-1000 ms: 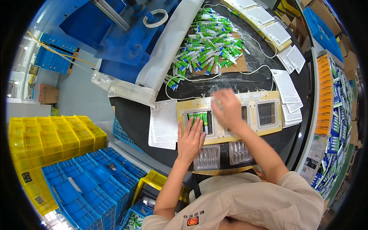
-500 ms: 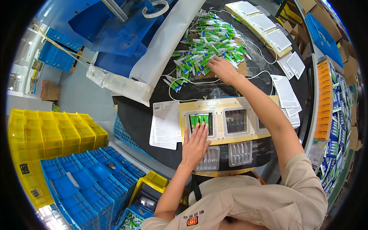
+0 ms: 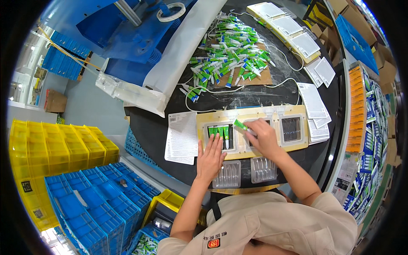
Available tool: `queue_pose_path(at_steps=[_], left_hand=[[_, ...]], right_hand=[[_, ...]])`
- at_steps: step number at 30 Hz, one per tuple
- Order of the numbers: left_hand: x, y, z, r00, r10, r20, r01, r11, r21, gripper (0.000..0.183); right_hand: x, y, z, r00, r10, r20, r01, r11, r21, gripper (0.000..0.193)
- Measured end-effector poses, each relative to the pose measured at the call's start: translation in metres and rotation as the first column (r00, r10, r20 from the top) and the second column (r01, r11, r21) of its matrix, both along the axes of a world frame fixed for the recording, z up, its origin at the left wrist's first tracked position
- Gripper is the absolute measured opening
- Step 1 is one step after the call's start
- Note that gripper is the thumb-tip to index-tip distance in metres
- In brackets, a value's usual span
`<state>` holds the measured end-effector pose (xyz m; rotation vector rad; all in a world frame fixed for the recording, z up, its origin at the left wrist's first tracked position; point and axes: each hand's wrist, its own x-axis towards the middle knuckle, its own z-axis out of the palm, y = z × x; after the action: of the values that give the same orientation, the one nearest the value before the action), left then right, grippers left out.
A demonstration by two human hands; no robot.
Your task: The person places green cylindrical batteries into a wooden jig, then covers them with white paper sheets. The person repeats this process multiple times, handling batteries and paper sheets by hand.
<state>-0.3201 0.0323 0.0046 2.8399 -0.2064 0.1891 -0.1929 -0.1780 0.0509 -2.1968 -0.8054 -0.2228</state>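
A pale yellow fixture (image 3: 244, 114) with several square windows lies across the black table in front of me. My left hand (image 3: 208, 160) rests on its left window with the fingers stretched out, the tips touching a row of small green tubes (image 3: 225, 132). These tubes lie side by side in the window. Over the middle window, my right hand (image 3: 264, 138) is closed on another small green-and-white glue tube (image 3: 240, 124), held tilted. The hand hides much of that window. Beyond the fixture lies a heap of similar tubes (image 3: 231, 55) on brown cardboard.
Two clear blister trays (image 3: 226, 175) sit at the near edge. Printed cards lie left (image 3: 180, 137) and right (image 3: 312, 100) of the fixture. Another fixture (image 3: 295, 36) with white cards stands far right. A blue machine (image 3: 127, 42) rises at left, above stacked crates (image 3: 89, 204).
My right hand has drawn back from the heap to the fixture, bringing a glue tube. Another tube shows in the left window. My left hand stays nearly in place.
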Motion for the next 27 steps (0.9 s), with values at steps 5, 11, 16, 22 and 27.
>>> queue_pose_path(at_steps=[5, 11, 16, 22, 27], left_hand=[[-0.001, 0.0, -0.004, 0.999, 0.013, 0.031, -0.011, 0.999, -0.05, 0.056], [-0.001, 0.0, -0.004, 0.999, 0.006, 0.041, -0.004, 0.999, -0.053, 0.055], [0.001, 0.001, -0.001, 0.999, -0.01, 0.039, 0.011, 1.0, -0.02, 0.051], [0.0, 0.0, -0.001, 1.0, -0.016, 0.005, 0.016, 1.0, -0.002, 0.049], [0.003, 0.0, 0.0, 0.999, -0.038, 0.003, 0.038, 0.999, 0.018, 0.054]], right_hand=[[-0.024, 0.008, -0.008, 0.998, -0.043, 0.042, 0.043, 0.999, 0.013, 0.024], [-0.03, 0.027, -0.026, 0.987, -0.065, 0.145, 0.078, 0.993, -0.091, 0.023], [-0.041, 0.043, -0.039, 0.98, -0.083, 0.181, 0.106, 0.987, -0.12, 0.024], [-0.047, 0.051, -0.04, 0.971, -0.161, 0.178, 0.189, 0.969, -0.158, 0.025], [-0.047, 0.049, -0.041, 0.977, -0.182, 0.113, 0.2, 0.964, -0.174, 0.024]])
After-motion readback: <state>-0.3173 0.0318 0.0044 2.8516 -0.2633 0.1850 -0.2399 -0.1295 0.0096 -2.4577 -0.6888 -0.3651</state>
